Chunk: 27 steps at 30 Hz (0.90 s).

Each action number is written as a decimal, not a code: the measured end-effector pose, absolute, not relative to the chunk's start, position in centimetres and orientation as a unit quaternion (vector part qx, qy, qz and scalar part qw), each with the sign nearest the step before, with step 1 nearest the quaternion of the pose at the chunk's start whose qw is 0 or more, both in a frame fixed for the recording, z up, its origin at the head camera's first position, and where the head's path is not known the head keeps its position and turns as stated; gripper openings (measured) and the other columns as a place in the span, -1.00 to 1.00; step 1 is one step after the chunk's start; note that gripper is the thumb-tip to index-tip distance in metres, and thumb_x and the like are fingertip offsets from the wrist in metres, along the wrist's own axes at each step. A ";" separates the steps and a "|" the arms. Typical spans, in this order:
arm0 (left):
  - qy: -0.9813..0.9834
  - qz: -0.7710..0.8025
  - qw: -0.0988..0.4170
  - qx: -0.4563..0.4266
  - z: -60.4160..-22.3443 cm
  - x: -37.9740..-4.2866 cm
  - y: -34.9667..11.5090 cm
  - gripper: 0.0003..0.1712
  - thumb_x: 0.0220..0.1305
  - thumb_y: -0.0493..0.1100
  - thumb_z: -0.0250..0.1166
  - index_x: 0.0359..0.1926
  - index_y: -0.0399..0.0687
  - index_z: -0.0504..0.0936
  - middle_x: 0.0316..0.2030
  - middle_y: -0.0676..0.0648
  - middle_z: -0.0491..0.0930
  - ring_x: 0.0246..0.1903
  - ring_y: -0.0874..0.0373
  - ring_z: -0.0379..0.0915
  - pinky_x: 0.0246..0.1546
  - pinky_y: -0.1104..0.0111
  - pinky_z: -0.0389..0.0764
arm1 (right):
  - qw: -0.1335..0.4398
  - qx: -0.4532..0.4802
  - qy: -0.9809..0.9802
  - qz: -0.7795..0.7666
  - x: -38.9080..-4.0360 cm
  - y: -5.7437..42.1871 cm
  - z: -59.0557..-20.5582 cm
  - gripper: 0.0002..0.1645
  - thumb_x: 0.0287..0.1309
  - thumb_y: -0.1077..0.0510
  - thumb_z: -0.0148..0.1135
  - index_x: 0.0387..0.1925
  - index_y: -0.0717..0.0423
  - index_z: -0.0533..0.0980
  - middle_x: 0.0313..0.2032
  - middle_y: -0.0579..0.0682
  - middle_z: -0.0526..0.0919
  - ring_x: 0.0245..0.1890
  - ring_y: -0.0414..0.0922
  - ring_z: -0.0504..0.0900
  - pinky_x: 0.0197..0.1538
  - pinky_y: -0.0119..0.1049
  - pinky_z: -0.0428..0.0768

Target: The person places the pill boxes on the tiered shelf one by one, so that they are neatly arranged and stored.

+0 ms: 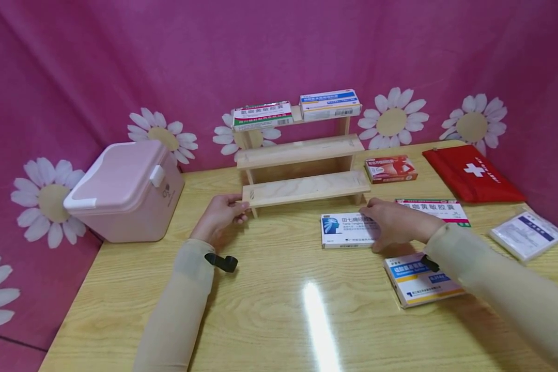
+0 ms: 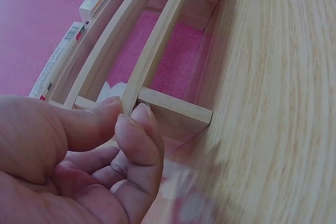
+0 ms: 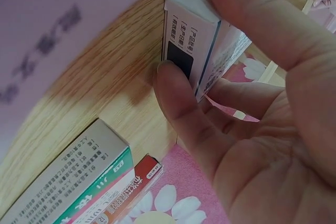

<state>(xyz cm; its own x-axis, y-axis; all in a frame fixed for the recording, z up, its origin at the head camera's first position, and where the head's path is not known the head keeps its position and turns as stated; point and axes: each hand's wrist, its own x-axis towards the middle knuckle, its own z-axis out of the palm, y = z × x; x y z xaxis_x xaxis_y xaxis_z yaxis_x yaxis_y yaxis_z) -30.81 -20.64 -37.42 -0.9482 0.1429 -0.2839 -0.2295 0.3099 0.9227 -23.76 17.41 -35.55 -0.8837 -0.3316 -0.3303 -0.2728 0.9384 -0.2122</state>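
A three-step wooden shelf stands at the back of the table. My left hand is at its left front corner; the left wrist view shows thumb and fingertips pinching the end of the lowest board. In front of the shelf lies a flat white medicine box with a blue head picture. My right hand grips this box by its right end, thumb and fingers on either side in the right wrist view. On the top step sit a green-and-white medicine box and a blue-and-white one.
A pink lidded case stands at the left. Right of the shelf are a red medicine box and a red first aid pouch. Nearer lie a green-and-white box, a blue-and-yellow box and a plastic-wrapped white pack.
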 end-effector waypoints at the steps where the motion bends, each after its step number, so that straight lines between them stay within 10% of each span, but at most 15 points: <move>1: 0.794 0.586 0.159 -0.026 -37.4 -30.8 -20.6 -0.47 0.48 -0.26 0.12 0.39 -0.30 0.32 -0.08 -0.24 0.60 -0.40 0.17 0.54 -0.36 0.44 0.60 | 0.183 -0.156 0.967 -0.080 -23.7 17.4 -35.6 0.13 -0.21 -0.02 0.68 0.38 0.24 0.33 0.21 0.26 0.40 0.13 0.20 0.47 0.15 0.22 0.47; 27: 0.787 0.596 0.154 -0.024 -37.7 -31.0 -20.7 -0.49 0.46 -0.27 0.16 0.36 -0.32 0.34 -0.10 -0.24 0.58 -0.42 0.18 0.52 -0.40 0.47 0.59 | 0.121 -0.223 0.961 -0.111 -23.0 17.6 -33.5 0.06 -0.22 -0.13 0.66 0.34 0.09 0.42 0.20 0.21 0.42 0.09 0.14 0.48 0.14 0.21 0.48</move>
